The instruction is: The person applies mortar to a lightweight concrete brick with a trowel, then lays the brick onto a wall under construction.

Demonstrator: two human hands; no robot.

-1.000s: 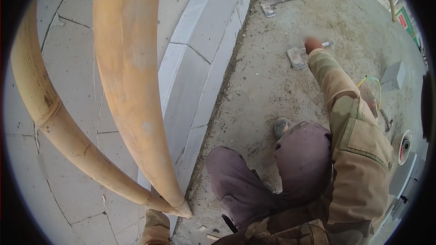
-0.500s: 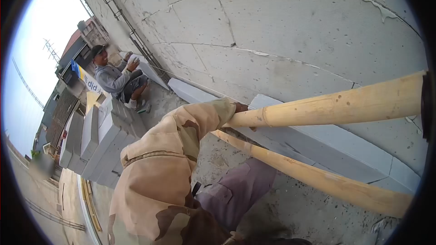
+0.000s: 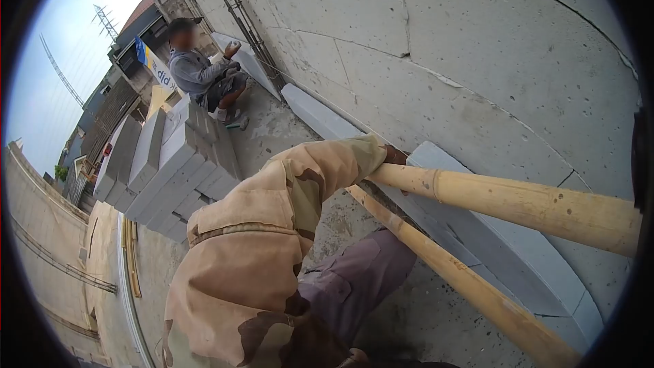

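Note:
My left arm, in a camouflage sleeve (image 3: 245, 252), reaches forward to the wall's foot. My left hand (image 3: 395, 155) is at the far end of the upper bamboo pole (image 3: 504, 197), which hides most of its fingers; a fingertip shows just below the pole. Right beside the hand is the end of a pale lightweight block (image 3: 436, 157) in a row along the wall. I cannot tell whether the hand grips the pole or rests on the block. A second bamboo pole (image 3: 449, 266) slants below, across my trouser leg (image 3: 361, 279). My right hand is out of view.
A large block wall (image 3: 490, 61) rises on the right. A co-worker (image 3: 197, 71) crouches at the far end, near stacked blocks (image 3: 170, 163) on the left. Steel reinforcement (image 3: 238, 13) runs up the wall. Concrete floor (image 3: 262, 129) lies between stack and wall.
The view has swung, shifting the scene rightward and tilting the poles more steeply. My left hand stays by the pole's far end. The co-worker has turned the head and lowered one hand.

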